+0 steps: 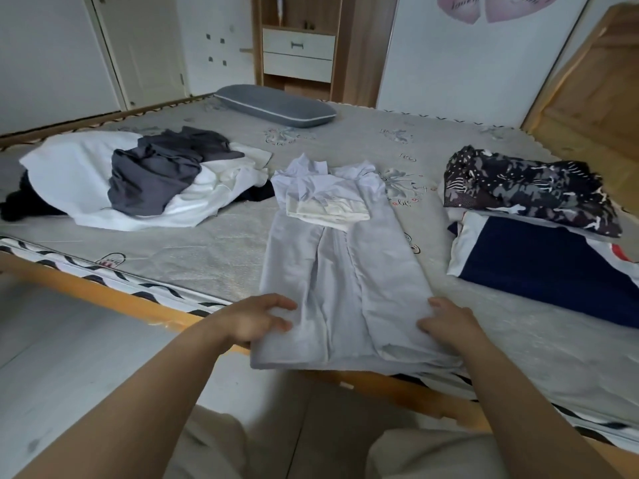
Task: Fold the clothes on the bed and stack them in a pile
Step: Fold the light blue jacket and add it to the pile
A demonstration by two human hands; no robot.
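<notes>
Here, from left to right, as seen from my head camera:

Floor: pale boards (69, 357) run along the near left, beside the bed's wooden rail (103, 292).
Bed: a grey patterned mattress (207, 257) fills the middle of the view.
Unfolded heap: at the far left of the bed lies a loose pile (145, 181), a dark grey garment on top of white ones, with something black showing at its left edge.
Pillow: a grey pillow (276, 105) lies at the far side of the bed, behind the heap.
My left hand: my left hand (256, 319) grips the near left corner of the shirt, fingers curled over the cloth.
Shirt: a pale shirt (339, 271) lies lengthwise in the centre of the bed, its sides folded inward, collar pointing away from me, the near hem hanging just over the bed edge. A cream label or lining shows near the collar.
My right hand: my right hand (446, 323) holds the near right edge of the shirt, fingers bent onto the fabric.
Folded stack: to the right, well apart from the shirt, sits a stack (539, 236), a dark printed garment on top, a navy and white one below.
Headboard: light wood (594, 98) rises at the far right.
</notes>
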